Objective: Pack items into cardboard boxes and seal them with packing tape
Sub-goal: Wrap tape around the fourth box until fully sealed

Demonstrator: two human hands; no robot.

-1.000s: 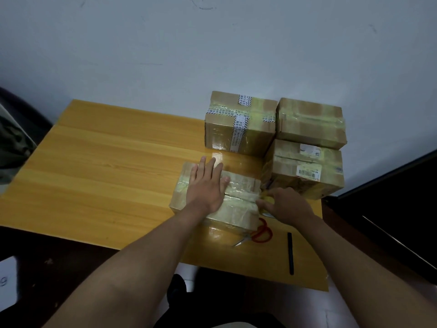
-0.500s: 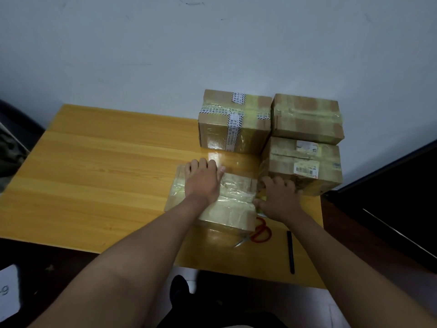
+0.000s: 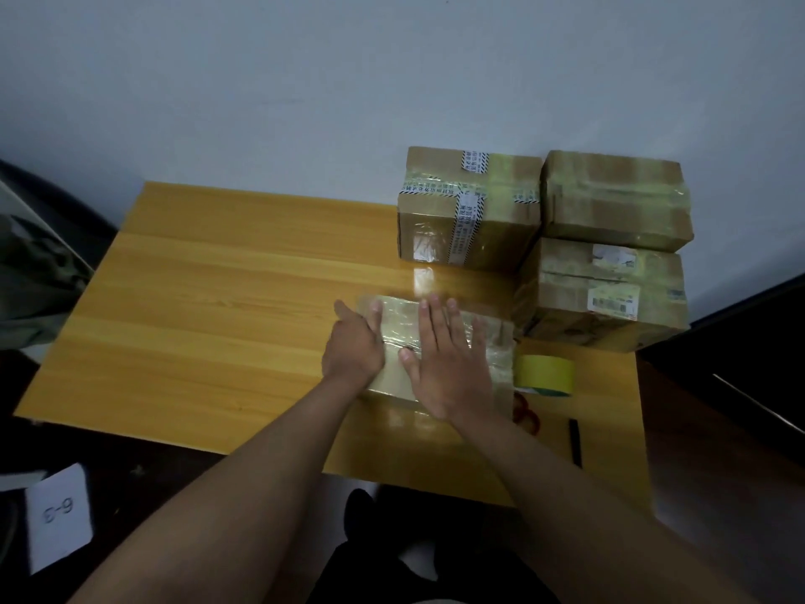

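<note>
On the tabletop (image 3: 218,307), near its front right: flat taped box (image 3: 435,337) under both hands, left hand (image 3: 355,348) at its left end, right hand (image 3: 448,364) spread on top, fingers (image 3: 429,324) straight, gripping nothing. Just right of it, yellow tape roll (image 3: 544,374); red scissors (image 3: 525,414) mostly hidden behind the right forearm. Beyond, three sealed boxes (image 3: 610,237), label print too small to read.

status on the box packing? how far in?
Done: three taped boxes stacked by the wall, one with printed tape, two piled beside it. In hand: left hand and right hand lie flat on the taped box up front, apparently smoothing its tape. Tape roll sits beside it. Left: stacking it; no unpacked items visible.
</note>
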